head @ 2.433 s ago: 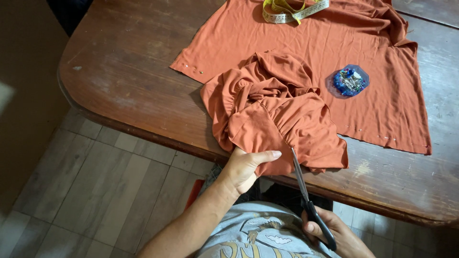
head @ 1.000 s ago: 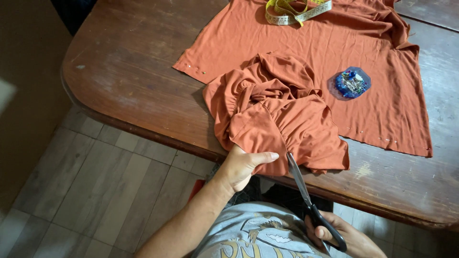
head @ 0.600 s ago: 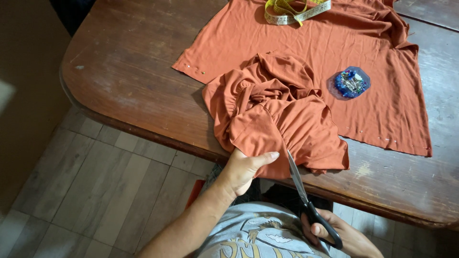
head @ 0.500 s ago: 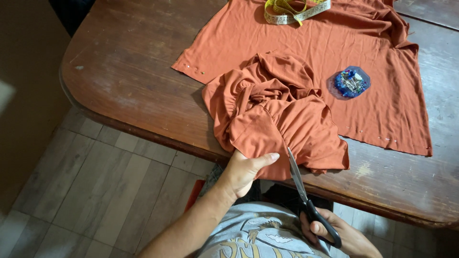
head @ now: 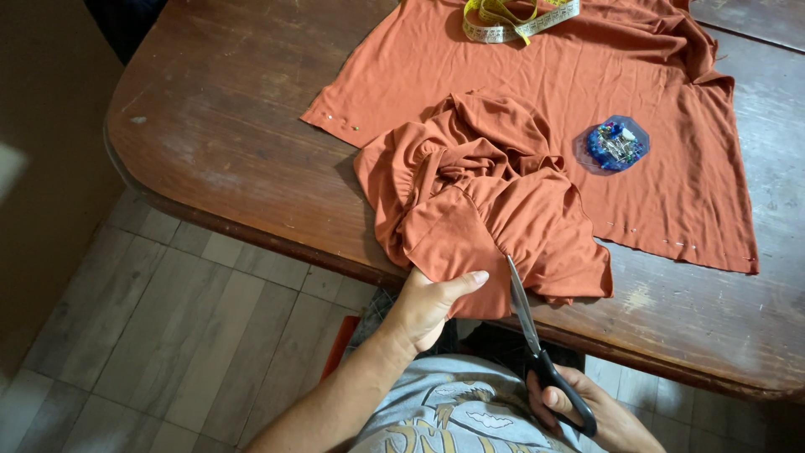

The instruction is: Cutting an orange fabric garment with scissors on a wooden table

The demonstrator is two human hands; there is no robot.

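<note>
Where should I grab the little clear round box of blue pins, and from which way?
Take the clear round pin box by its rim, coming straight down from above. It lies flat and low on the orange cloth, so its sides give little to pinch; fingers on opposite edges should lift it level, probably without spilling.

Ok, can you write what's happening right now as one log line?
left hand: holds orange cloth edge | right hand: holds scissors, blades at cloth | table: pin box, tape measure

View from my head: I stood at a worn, dark wooden table (head: pixel 218 126) with a rounded corner and scratched top. Below lay a floor (head: pixel 151 335) of grey-brown wood-look tiles; a tan wall (head: pixel 42 109) rose at left.
</note>
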